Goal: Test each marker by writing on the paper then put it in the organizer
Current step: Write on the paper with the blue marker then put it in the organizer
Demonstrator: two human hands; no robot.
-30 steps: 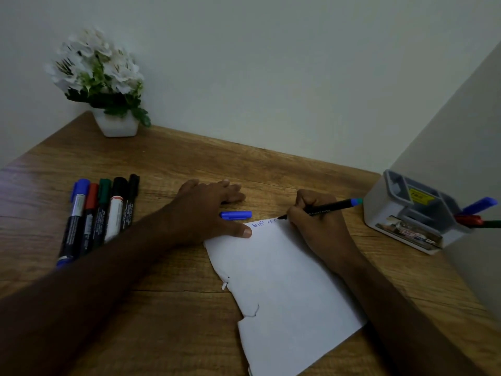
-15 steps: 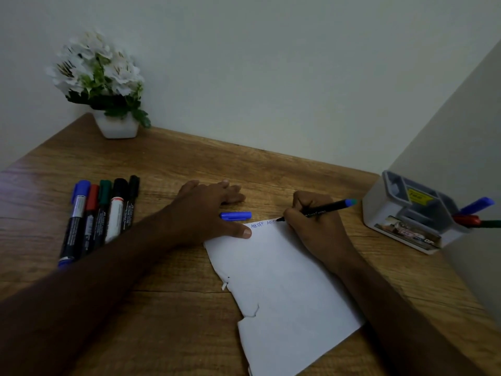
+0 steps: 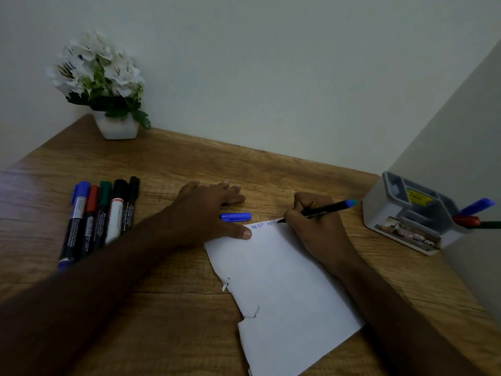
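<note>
A white sheet of paper [image 3: 282,289] with a torn left edge lies on the wooden desk, blue letters along its top. My right hand [image 3: 317,229] grips a thin black marker with a blue end [image 3: 330,208], its tip touching the paper's top edge. My left hand [image 3: 208,213] lies flat, its thumb pressing the paper's top left corner. A blue cap [image 3: 235,216] lies just beyond the paper between my hands. Several markers [image 3: 100,215] lie side by side at the left. The white organizer [image 3: 406,213] stands at the right with three markers sticking out.
A white pot of white flowers [image 3: 108,93] stands in the far left corner. Walls close off the desk [image 3: 168,280] at the back and the right, with the organizer against the right wall.
My right hand has shifted slightly while writing, adding to the second group of blue letters. My left hand and the cap have stayed in place.
</note>
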